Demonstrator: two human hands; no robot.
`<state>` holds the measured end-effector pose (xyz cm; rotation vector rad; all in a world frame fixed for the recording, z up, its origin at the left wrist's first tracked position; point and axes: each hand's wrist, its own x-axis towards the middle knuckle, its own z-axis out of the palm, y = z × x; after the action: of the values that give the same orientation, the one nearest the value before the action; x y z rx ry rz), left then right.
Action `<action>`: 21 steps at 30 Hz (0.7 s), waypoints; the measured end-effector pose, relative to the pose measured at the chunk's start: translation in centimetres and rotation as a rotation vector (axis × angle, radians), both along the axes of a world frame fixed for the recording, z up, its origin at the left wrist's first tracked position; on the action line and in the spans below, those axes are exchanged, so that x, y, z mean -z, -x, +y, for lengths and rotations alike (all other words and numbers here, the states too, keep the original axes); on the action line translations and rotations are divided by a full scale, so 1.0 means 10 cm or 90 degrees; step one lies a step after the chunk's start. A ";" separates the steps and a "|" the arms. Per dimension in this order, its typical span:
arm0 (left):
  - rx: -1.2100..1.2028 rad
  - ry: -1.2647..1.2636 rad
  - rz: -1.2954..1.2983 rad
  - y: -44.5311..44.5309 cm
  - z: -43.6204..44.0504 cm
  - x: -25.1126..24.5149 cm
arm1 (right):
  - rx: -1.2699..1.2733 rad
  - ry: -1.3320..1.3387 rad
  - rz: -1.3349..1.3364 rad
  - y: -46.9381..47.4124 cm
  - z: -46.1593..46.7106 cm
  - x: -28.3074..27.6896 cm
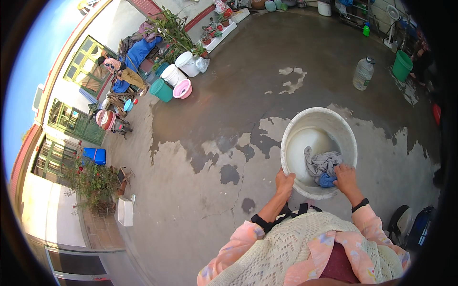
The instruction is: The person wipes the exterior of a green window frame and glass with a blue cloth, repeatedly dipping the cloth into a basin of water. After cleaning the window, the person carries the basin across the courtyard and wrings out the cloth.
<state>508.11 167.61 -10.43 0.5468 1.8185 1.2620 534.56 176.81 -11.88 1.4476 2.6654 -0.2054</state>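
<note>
In front of my body is a white plastic bucket point(291, 134), tilted so that I look into it. My left hand point(285, 181) grips its near left rim. Inside, a grey cloth point(320, 162) lies bunched against the right wall, with a blue cloth point(326, 181) beside its lower end. My right hand point(345, 177) reaches over the near right rim, its fingers at the cloths. Whether those fingers close on the fabric or on the bucket's rim is hard to tell.
Wet concrete point(229, 107) spreads beyond the bucket. A large water bottle point(364, 74) and a green bucket point(402, 65) stand at the right. White buckets point(173, 75), a teal bucket point(161, 90) and a pink basin point(182, 89) stand at the upper left, near another person point(123, 71).
</note>
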 end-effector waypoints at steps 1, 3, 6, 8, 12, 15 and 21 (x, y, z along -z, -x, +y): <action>-0.006 0.012 -0.004 0.00 -0.01 -0.01 | 0.006 0.000 -0.002 0.02 0.03 -0.02; -0.020 0.023 -0.014 -0.03 -0.06 -0.01 | 0.025 0.013 -0.023 0.03 0.04 -0.05; -0.040 0.021 -0.014 -0.06 -0.09 0.01 | 0.026 0.014 -0.077 0.01 0.05 -0.07; -0.040 0.022 -0.001 -0.08 -0.10 0.06 | -0.011 0.009 -0.149 -0.03 0.05 -0.05; -0.030 -0.009 0.006 -0.08 -0.13 0.22 | -0.078 0.159 -0.158 -0.08 0.04 0.06; -0.014 -0.011 0.032 -0.08 -0.14 0.30 | -0.072 0.136 -0.114 -0.07 -0.04 0.20; 0.012 -0.004 0.045 -0.16 -0.13 0.27 | -0.030 0.094 -0.079 -0.11 -0.16 0.40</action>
<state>509.72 166.33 -13.12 0.6167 1.8642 1.2502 535.68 175.17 -15.86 1.3074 2.5244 -0.2904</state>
